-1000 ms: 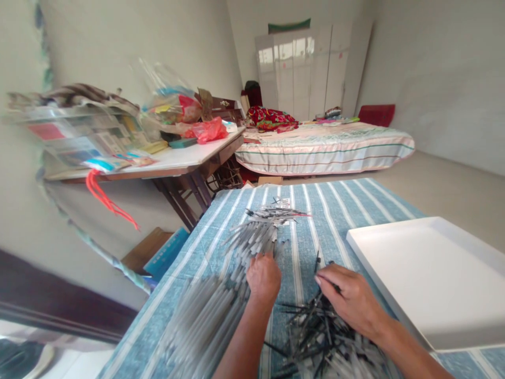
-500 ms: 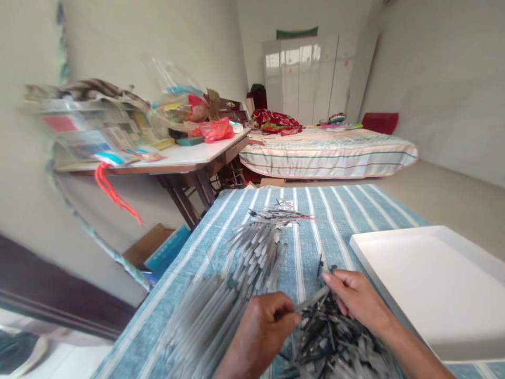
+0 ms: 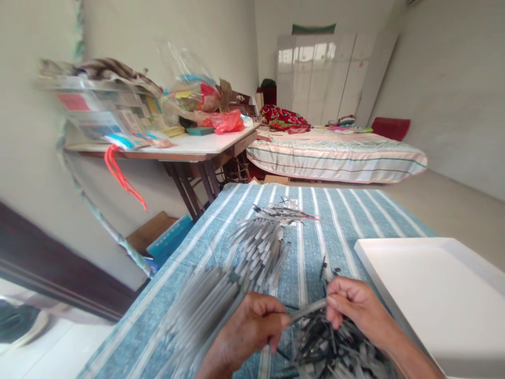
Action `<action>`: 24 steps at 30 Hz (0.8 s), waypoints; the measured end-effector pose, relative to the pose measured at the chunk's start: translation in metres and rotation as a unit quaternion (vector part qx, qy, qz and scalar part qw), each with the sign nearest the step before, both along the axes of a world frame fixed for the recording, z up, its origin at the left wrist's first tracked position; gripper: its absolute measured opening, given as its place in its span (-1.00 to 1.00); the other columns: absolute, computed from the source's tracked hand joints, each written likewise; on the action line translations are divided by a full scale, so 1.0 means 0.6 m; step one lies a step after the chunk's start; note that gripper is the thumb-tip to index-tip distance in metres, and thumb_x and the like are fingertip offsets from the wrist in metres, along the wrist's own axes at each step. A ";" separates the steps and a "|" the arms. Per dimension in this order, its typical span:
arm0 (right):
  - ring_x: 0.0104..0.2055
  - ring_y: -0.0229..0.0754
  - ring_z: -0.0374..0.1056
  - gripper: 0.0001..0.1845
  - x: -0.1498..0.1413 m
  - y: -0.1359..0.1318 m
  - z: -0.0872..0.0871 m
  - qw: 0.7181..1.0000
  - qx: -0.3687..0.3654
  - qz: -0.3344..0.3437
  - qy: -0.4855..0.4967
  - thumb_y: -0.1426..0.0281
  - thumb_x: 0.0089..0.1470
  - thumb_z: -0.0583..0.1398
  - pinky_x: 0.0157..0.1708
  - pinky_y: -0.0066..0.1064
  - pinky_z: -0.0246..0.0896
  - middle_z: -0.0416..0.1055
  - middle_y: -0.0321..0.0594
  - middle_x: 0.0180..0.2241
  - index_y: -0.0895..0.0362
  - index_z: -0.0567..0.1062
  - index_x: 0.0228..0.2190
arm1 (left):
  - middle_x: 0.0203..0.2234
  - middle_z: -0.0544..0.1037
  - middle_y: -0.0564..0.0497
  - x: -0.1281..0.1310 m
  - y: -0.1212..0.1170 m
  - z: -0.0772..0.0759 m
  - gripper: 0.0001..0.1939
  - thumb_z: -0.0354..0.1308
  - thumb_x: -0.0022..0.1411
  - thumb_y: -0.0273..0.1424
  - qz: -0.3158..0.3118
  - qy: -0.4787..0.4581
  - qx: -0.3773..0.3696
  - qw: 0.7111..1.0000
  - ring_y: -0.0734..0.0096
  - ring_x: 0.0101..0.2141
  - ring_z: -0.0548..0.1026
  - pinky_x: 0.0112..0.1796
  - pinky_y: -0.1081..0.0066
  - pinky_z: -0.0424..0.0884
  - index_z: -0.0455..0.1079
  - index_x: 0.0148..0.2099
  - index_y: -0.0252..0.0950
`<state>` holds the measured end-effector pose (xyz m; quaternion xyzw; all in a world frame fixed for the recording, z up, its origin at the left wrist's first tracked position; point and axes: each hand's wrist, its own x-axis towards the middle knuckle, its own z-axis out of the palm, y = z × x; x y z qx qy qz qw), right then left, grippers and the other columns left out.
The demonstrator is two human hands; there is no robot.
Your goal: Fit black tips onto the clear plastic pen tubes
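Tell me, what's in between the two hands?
In the head view, a thin grey strip stretches from the left hand to the right hand, held at both ends. A pile of black and grey pieces lies below it.

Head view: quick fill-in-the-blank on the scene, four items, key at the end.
1. Slim grey material stretches ____ the left hand and the right hand.
2. In the picture, the dark jumbled pile lies to the ____ of the grey rows.
3. The shallow tray is ____.
4. The blue cloth has white ____.

Missing: between; right; white; stripes.
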<state>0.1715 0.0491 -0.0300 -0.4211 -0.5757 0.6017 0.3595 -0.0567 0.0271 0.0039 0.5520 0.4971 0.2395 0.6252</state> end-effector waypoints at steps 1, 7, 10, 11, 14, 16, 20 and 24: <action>-0.63 -0.34 0.31 -0.67 0.002 0.001 0.001 1.000 -0.003 0.002 0.006 0.14 -0.04 0.18 -0.57 -0.52 0.17 0.45 -0.29 -0.62 0.16 0.31 -0.51 | -0.81 0.31 0.13 -0.001 0.000 0.000 -0.77 0.04 0.07 -0.34 -0.007 -0.018 -0.009 1.000 0.65 -0.77 0.05 -0.70 0.56 -0.05 0.35 -0.53 -0.38; -0.70 -0.37 0.26 -0.59 0.011 0.003 -0.004 1.000 0.007 0.006 -0.017 0.13 0.07 0.07 -0.64 -0.55 0.11 0.41 -0.29 -0.69 0.18 0.32 -0.60 | -0.81 0.33 0.15 0.001 -0.003 -0.002 -0.72 -0.01 0.12 -0.26 -0.034 -0.055 -0.020 0.998 0.65 -0.81 0.06 -0.73 0.58 -0.05 0.32 -0.48 -0.36; -0.75 -0.39 0.20 -0.55 0.012 0.004 -0.009 0.999 0.000 0.001 -0.041 0.12 0.07 0.06 -0.70 -0.57 0.05 0.36 -0.33 -0.75 0.17 0.27 -0.67 | -0.81 0.32 0.15 0.004 -0.003 -0.003 -0.74 0.00 0.13 -0.28 -0.041 -0.036 -0.012 0.998 0.66 -0.79 0.07 -0.71 0.58 -0.04 0.31 -0.47 -0.36; -0.76 -0.39 0.20 -0.55 0.013 0.004 -0.010 0.999 -0.007 0.004 -0.045 0.11 0.06 0.07 -0.71 -0.58 0.03 0.36 -0.33 -0.76 0.16 0.26 -0.67 | -0.81 0.31 0.16 0.004 -0.003 -0.003 -0.75 0.00 0.13 -0.29 -0.039 -0.030 -0.012 0.999 0.65 -0.79 0.07 -0.71 0.58 -0.04 0.31 -0.48 -0.36; -0.76 -0.39 0.20 -0.58 0.014 0.003 -0.009 0.999 -0.024 0.018 -0.043 0.11 0.04 0.09 -0.73 -0.58 0.02 0.37 -0.33 -0.75 0.16 0.26 -0.64 | -0.81 0.30 0.17 0.005 -0.003 -0.002 -0.75 0.00 0.12 -0.29 -0.031 -0.015 -0.011 0.999 0.65 -0.77 0.08 -0.70 0.58 -0.04 0.30 -0.48 -0.35; -0.71 -0.38 0.26 -0.62 0.015 0.002 -0.004 0.999 -0.022 0.036 -0.023 0.14 0.05 0.10 -0.67 -0.56 0.09 0.41 -0.29 -0.69 0.17 0.29 -0.59 | -0.82 0.29 0.17 0.005 -0.003 0.000 -0.75 0.00 0.11 -0.29 -0.027 -0.005 -0.013 1.000 0.65 -0.77 0.08 -0.69 0.58 -0.04 0.30 -0.49 -0.36; -0.54 -0.33 0.34 -0.68 0.015 0.002 0.005 0.998 -0.019 0.052 0.026 0.17 -0.01 0.17 -0.54 -0.52 0.19 0.45 -0.27 -0.53 0.17 0.31 -0.34 | -0.83 0.26 0.18 0.007 -0.003 0.004 -0.74 0.02 0.09 -0.26 -0.020 0.008 -0.019 1.000 0.64 -0.77 0.06 -0.70 0.56 -0.06 0.30 -0.50 -0.36; -0.70 -0.39 0.22 -0.62 0.010 0.004 -0.004 0.998 -0.016 0.016 -0.054 0.09 0.06 0.05 -0.69 -0.58 0.05 0.36 -0.34 -0.68 0.17 0.31 -0.45 | -0.82 0.27 0.18 0.010 -0.002 0.003 -0.73 0.01 0.10 -0.25 -0.023 0.006 -0.017 1.000 0.64 -0.76 0.06 -0.68 0.55 -0.06 0.30 -0.49 -0.35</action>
